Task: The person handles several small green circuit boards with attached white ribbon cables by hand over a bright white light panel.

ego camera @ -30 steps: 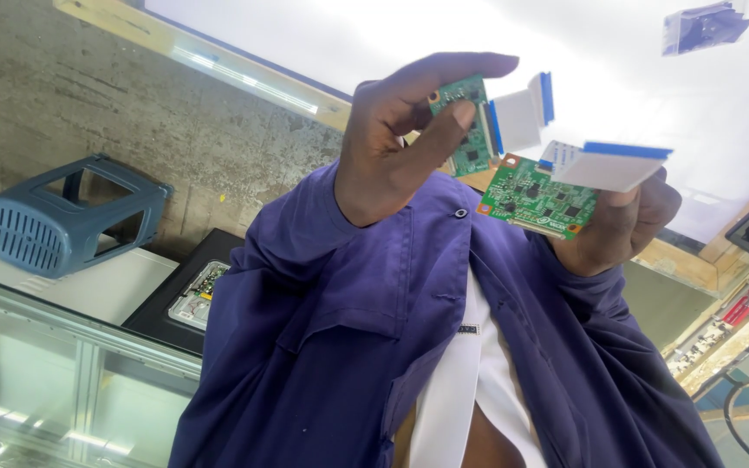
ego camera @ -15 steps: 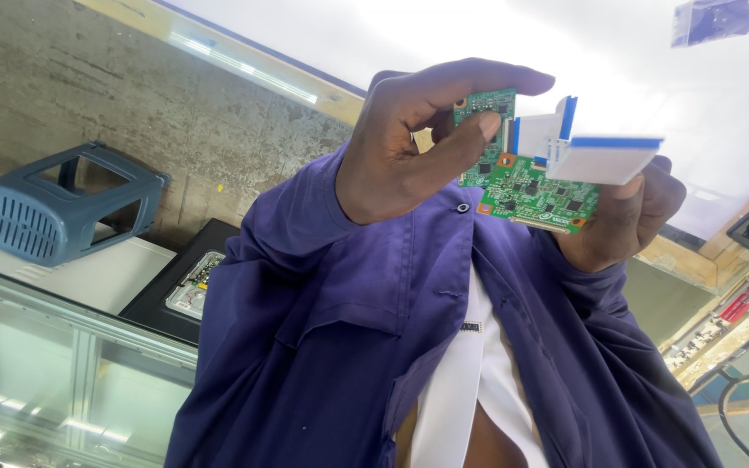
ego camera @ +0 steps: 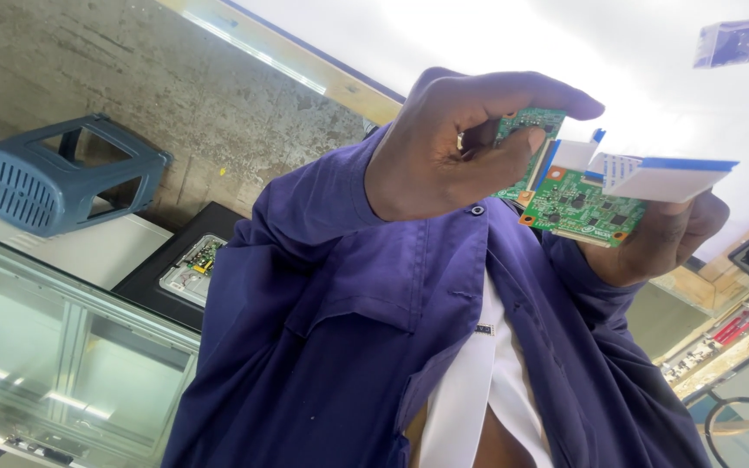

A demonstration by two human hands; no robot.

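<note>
Fibreglass-green circuit board [ego camera: 579, 206], flat and rectangular with tiny dark chips and orange corners, rests in the right hand [ego camera: 671, 238], whose fingers curl up behind it. Two white ribbon cables [ego camera: 662, 176], thin and blue-edged, jut from it toward 2 o'clock. The left hand [ego camera: 433, 152] is closed, pinching a smaller green board [ego camera: 530, 121] between thumb and fingers, just at 10 o'clock of the first. A slatted blue plastic stool [ego camera: 49, 178] lies far out at 9 o'clock.

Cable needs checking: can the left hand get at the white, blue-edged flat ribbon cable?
Probably not freely: left hand fingers pinch a small green circuit board, though the white ribbon cable sits close, unobstructed.
</note>
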